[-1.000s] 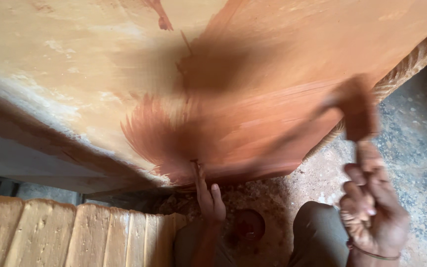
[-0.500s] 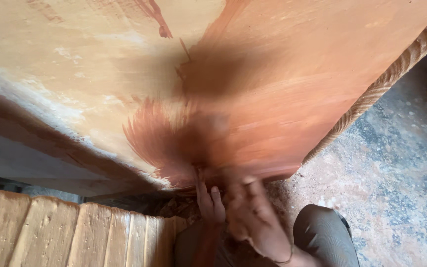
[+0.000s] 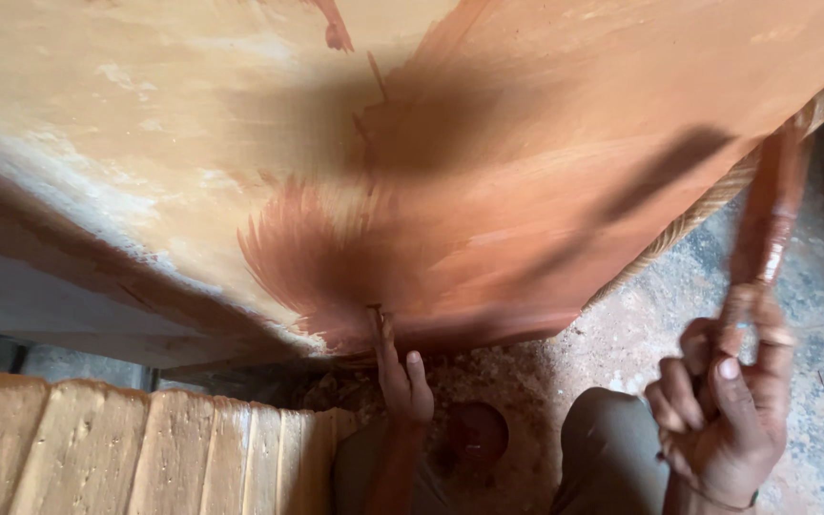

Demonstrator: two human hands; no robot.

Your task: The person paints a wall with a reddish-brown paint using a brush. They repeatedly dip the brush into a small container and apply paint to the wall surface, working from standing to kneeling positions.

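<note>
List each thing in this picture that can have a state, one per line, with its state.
wooden panel: tilted, partly coated in reddish-brown stain, the rest bare and pale.
left hand: fingertips pressed against the panel's lower edge.
right hand: closed on a hammer.
hammer: raised, blurred.
wooden boards: lying side by side, unstained.

Wooden panel (image 3: pixel 193 143) pale tan, streaked red-brown stain; brush handle (image 3: pixel 765 229) reddish; floor (image 3: pixel 813 315) mottled grey.
</note>
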